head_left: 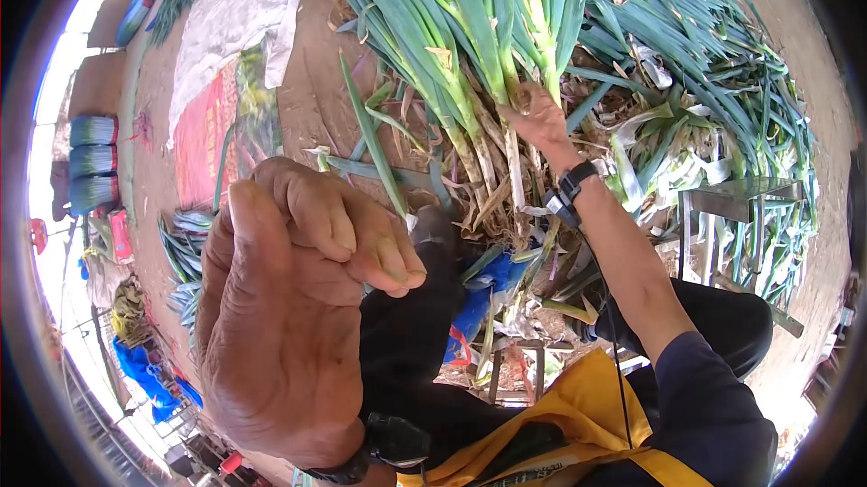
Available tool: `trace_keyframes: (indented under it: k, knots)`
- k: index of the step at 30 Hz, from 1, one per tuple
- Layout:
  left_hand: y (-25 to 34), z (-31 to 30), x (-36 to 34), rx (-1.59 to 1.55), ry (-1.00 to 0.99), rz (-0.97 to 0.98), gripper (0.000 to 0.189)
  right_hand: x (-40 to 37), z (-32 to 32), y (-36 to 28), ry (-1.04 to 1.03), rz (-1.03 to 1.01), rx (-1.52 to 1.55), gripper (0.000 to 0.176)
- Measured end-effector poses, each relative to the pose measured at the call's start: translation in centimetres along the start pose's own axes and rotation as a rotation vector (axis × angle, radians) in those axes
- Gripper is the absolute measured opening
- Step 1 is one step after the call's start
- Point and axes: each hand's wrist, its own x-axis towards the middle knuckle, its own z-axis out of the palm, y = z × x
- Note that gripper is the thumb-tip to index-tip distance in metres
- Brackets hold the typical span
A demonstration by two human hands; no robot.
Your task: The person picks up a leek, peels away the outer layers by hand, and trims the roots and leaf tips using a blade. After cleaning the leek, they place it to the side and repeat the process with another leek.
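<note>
My left hand (pixel 298 306) is raised close to the camera, palm side showing. Its fingers are curled over, and I see nothing in them. Farther out, my right hand (pixel 539 121) is closed around the pale lower part of a big green onion (pixel 535 9). That onion stands among several other long green onions (pixel 424 27), whose leaves fan toward the top of the view. Dry, dirty outer skins and roots (pixel 492 207) hang at their lower ends, just left of my right wrist.
A heap of green onions (pixel 695 27) lies at right above peeled leaf scraps (pixel 659 153). A small metal stool (pixel 745 194) stands beside my knee. White sheeting (pixel 235 27) and a red printed sack (pixel 206 139) lie on the dirt floor. Bundled onions (pixel 93 162) are at far left.
</note>
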Motion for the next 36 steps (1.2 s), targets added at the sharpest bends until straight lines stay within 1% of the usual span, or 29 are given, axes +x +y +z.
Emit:
trace_keyframes:
  k: [2, 3, 4, 6, 7, 8, 10, 12, 13, 14, 16, 17, 18, 20, 21, 22, 24, 25, 26, 28, 29, 31, 32, 34, 35, 36]
  knots:
    - [-0.2, 0.1, -0.1, 0.003, 0.001, -0.007, 0.03, -1.1, -1.1, -3.6, -0.289, 0.119, -0.261, 0.074]
    - [-0.3, 0.2, 0.0, 0.002, 0.005, -0.013, 0.03, -1.6, 0.6, -2.8, -0.185, 0.051, -0.366, 0.076]
    - [-0.3, 0.3, 0.0, 0.007, 0.0, -0.011, 0.03, -1.8, 1.2, -2.2, -0.18, 0.052, -0.361, 0.076]
    - [-0.4, 0.4, 0.0, 0.01, 0.036, -0.015, 0.03, -1.7, 2.2, -0.4, -0.241, 0.101, -0.214, 0.072]
    - [-0.3, 0.4, 0.0, 0.009, 0.034, -0.011, 0.03, -1.5, 4.3, 2.1, -0.085, -0.033, -0.219, 0.059]
    - [-0.2, 0.3, 0.0, 0.003, 0.03, -0.012, 0.03, -1.1, 3.5, 2.4, -0.082, -0.038, -0.22, 0.059]
    - [-0.2, -0.1, -0.1, -0.006, 0.041, -0.012, 0.031, -0.6, 1.7, 2.6, -0.283, 0.235, -0.021, 0.046]
    - [-0.1, -0.4, -0.4, 0.012, 0.029, -0.003, 0.031, -1.0, -0.4, 3.9, -0.159, 0.201, 0.199, 0.04]
    - [-0.1, -0.6, -0.4, 0.011, 0.033, -0.006, 0.031, -1.2, -1.1, 4.3, -0.041, 0.179, 0.185, 0.041]
    - [0.0, -0.7, -0.5, 0.008, 0.029, -0.009, 0.031, -1.1, -1.6, 4.6, -0.04, 0.18, 0.183, 0.041]
    - [0.1, -0.7, -0.4, 0.006, 0.014, -0.01, 0.03, -0.1, -1.9, 6.2, -0.109, 0.113, -0.059, 0.042]
    - [0.0, -0.7, -0.4, 0.004, 0.015, -0.01, 0.03, 0.3, -0.9, 7.6, -0.091, 0.056, -0.162, 0.049]
    - [0.0, -0.7, -0.4, 0.0, 0.018, -0.008, 0.03, 0.3, -1.4, 6.7, -0.085, 0.053, -0.162, 0.049]
    - [0.2, -0.4, -0.4, -0.006, 0.023, -0.014, 0.03, -0.4, -2.4, 3.8, -0.255, 0.077, -0.344, 0.058]
    - [0.2, -0.4, -0.5, -0.01, 0.031, -0.025, 0.03, -0.8, -1.4, 4.2, -0.174, 0.012, -0.343, 0.059]
    - [0.2, -0.5, -0.6, -0.01, 0.034, -0.021, 0.03, -0.8, -0.6, 4.5, -0.175, 0.008, -0.342, 0.059]
    - [0.3, -0.6, -0.7, -0.008, 0.03, -0.011, 0.03, -0.5, 0.5, 5.1, -0.281, 0.031, -0.173, 0.056]
    - [0.3, -0.7, -0.8, -0.008, 0.031, -0.01, 0.03, -0.6, 0.4, 4.4, -0.321, 0.116, -0.156, 0.054]
    - [0.3, -0.8, -0.8, -0.008, 0.02, -0.004, 0.03, -1.0, 0.5, 3.6, -0.321, 0.114, -0.156, 0.054]
    - [0.3, -0.9, -0.8, -0.009, 0.008, 0.003, 0.03, -1.7, 1.1, 3.2, -0.235, 0.237, -0.114, 0.056]
    - [0.3, -0.9, -0.9, -0.011, 0.021, 0.006, 0.03, -2.0, 1.4, 3.0, -0.233, 0.237, -0.114, 0.056]
    - [0.3, -0.9, -0.9, -0.018, 0.027, 0.008, 0.03, -2.6, 1.6, 2.3, -0.205, 0.206, -0.209, 0.063]
    - [0.3, -0.9, -0.9, -0.013, 0.038, 0.008, 0.03, -2.5, 1.4, 2.1, -0.282, 0.252, -0.203, 0.064]
    - [0.2, -0.7, -0.9, -0.012, 0.038, 0.007, 0.03, -3.3, 2.1, 1.8, -0.253, 0.245, -0.179, 0.058]
    - [0.2, -0.5, -0.8, -0.017, 0.039, -0.002, 0.03, -4.0, 2.6, 1.9, -0.187, 0.138, -0.159, 0.053]
    - [0.1, -0.4, -0.7, -0.021, 0.041, -0.01, 0.031, -4.4, 3.2, 2.2, -0.145, 0.109, -0.178, 0.053]
